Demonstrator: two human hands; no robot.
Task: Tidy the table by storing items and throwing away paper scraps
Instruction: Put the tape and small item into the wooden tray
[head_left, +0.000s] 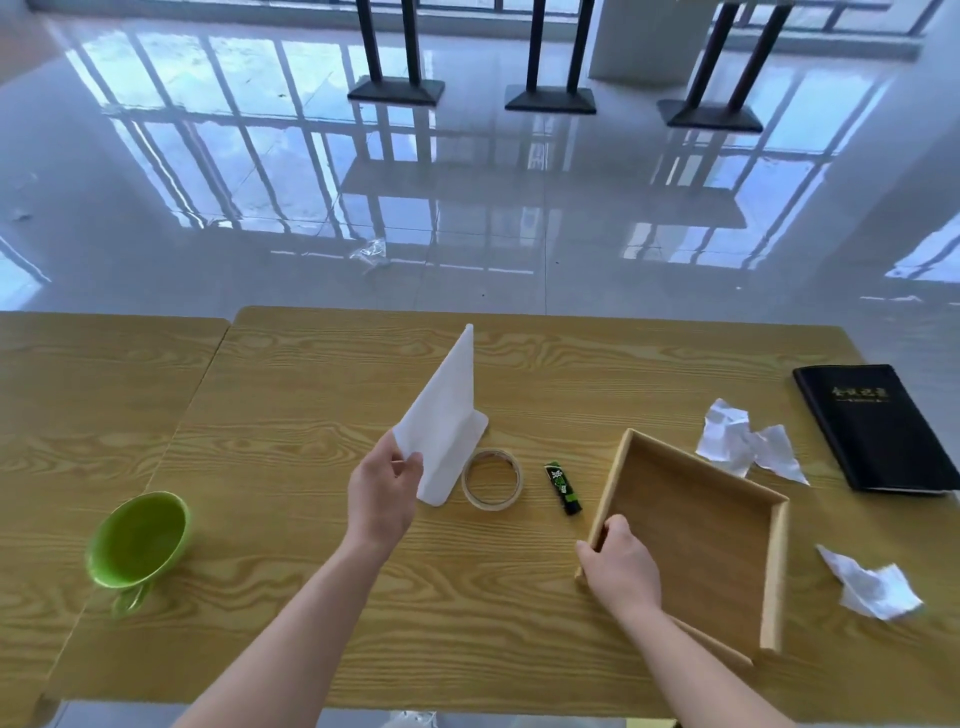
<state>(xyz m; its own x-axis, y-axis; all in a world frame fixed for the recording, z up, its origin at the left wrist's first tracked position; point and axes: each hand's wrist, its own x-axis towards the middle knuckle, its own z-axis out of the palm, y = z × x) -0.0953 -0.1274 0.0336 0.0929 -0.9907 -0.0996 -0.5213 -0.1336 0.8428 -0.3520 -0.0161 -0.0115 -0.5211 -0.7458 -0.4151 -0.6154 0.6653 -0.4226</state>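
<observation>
My left hand (383, 499) pinches the near corner of a white sheet of paper (444, 410), lifting it so it stands tilted above the table. My right hand (621, 569) grips the near left wall of an empty wooden tray (774, 571). Between the two lie a roll of tape (492, 479) and a small black-and-green glue stick (562, 488). Two crumpled paper scraps sit to the right: one (743, 441) beyond the tray, one (872, 590) at its right side.
A green plastic bowl (137, 540) stands near the left front of the wooden table (291, 395). A black notebook (878, 426) lies at the far right edge. A second table (78, 395) adjoins on the left. Beyond is glossy floor with table bases.
</observation>
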